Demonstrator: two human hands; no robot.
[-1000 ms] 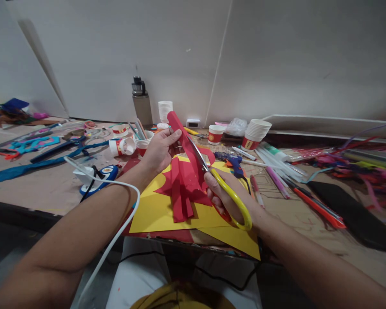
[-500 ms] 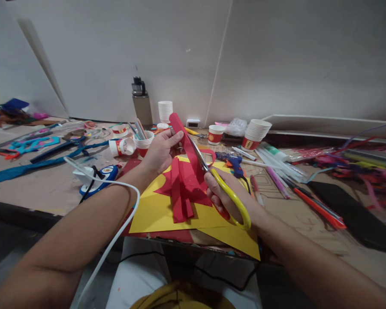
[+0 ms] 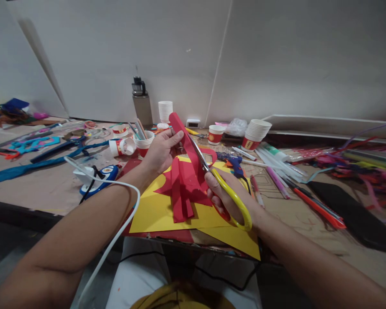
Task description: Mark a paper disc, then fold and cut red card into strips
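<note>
The left hand (image 3: 161, 150) is closed in a pinch, thumb on top, on the far end of a long red paper strip (image 3: 179, 126) and holds it lifted off the table. The right hand (image 3: 227, 195) is closed through the loops of a pair of yellow-handled steel scissors (image 3: 223, 186), fingers curled inside the handles.

The strip's long axis runs from the near right, where it joins a fringed sheet of red paper (image 3: 185, 184), up to the far left, where the left hand grips it. The blades lie along the strip's right edge on nearly the same line, tips pointing far-left toward the left thumb. How far apart the blades stand cannot be told. The right hand is the nearer of the two to the uncut red sheet; the left is beyond the blade tips.

The red sheet rests on flat yellow paper sheets (image 3: 154, 210) at the near edge of a brown cardboard-covered table (image 3: 38, 189). Just right of the scissors lies a blue glue gun (image 3: 234, 163). Farther right are pens and a stack of white paper cups (image 3: 259, 128). Beyond the left hand stands a paper cup holding pens (image 3: 143, 143), with a grey metal bottle (image 3: 142, 107) behind it. A white cable (image 3: 116, 240) crosses the left forearm. Plain white wall panels (image 3: 276, 56) close off the far side.
</note>
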